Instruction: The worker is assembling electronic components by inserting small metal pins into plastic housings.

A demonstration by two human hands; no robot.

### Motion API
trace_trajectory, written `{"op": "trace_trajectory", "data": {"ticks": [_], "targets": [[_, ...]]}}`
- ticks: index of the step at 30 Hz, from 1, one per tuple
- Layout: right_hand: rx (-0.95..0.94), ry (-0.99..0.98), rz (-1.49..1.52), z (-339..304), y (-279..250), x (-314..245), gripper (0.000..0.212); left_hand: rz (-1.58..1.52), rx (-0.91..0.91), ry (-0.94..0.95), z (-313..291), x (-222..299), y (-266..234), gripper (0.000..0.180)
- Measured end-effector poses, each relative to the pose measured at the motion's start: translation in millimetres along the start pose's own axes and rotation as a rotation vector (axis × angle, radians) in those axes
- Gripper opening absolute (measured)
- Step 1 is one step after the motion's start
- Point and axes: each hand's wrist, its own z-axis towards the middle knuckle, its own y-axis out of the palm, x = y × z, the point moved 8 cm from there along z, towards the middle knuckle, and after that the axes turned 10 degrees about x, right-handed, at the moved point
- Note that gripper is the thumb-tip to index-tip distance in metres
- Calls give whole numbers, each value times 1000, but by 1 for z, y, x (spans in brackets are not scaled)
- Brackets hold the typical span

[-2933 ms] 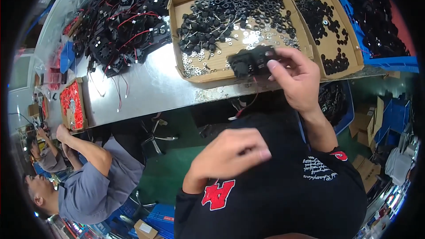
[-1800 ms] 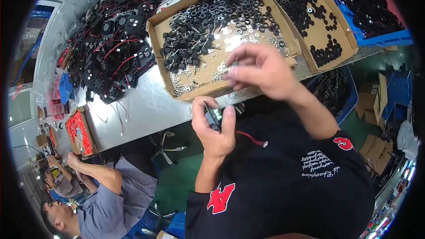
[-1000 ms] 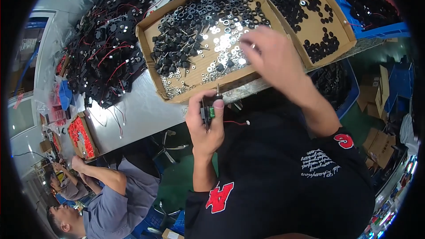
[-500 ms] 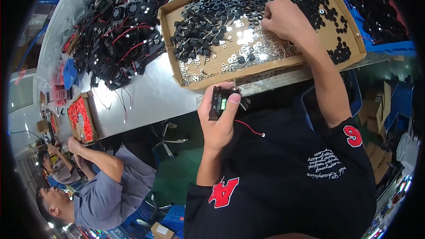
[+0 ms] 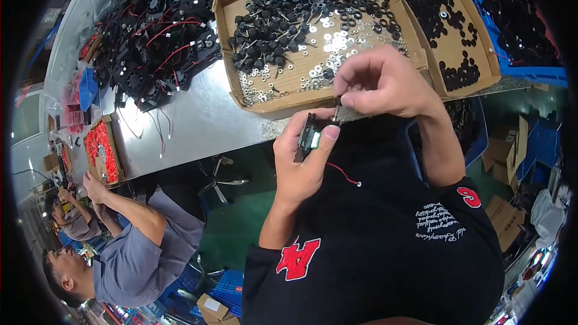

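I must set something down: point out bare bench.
Bare metal benchtop lies between the black fan pile, the red-parts box and the cardboard tray; wires trail onto its left side. Crowded: the pile and the tray, right hand at its front.

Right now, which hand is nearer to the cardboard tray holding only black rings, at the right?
Right. The right hand is close to the near left corner of that tray; the left hand, gripping a black part, is farther left and lower in view.
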Motion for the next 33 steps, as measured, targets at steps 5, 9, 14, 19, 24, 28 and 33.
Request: {"op": "trace_trajectory", "data": {"ticks": [5, 9, 14, 19, 24, 28, 33], "targets": [[-78, 53, 75, -4, 9, 5, 16, -91, 29, -16, -4, -2, 3, 26], [-100, 18, 90, -2, 16, 15, 17, -162, 73, -74, -3, -9, 2, 26], [-99, 34, 414, -7, 31, 32, 21, -330, 164, -76, -1, -7, -6, 30], [22, 50, 505, -18, 37, 27, 22, -340, 141, -118, 4, -15, -4, 27], [237, -74, 589, -26, 27, 18, 27, -564, 4, -191, 4, -9, 10, 41], [200, -196, 425, -35, 19, -1, 25, -734, -66, -320, -6, -18, 18, 56], [178, -170, 239, -42, 33, -10, 31, -473, -81, -301, -8, -11, 16, 61]]}}
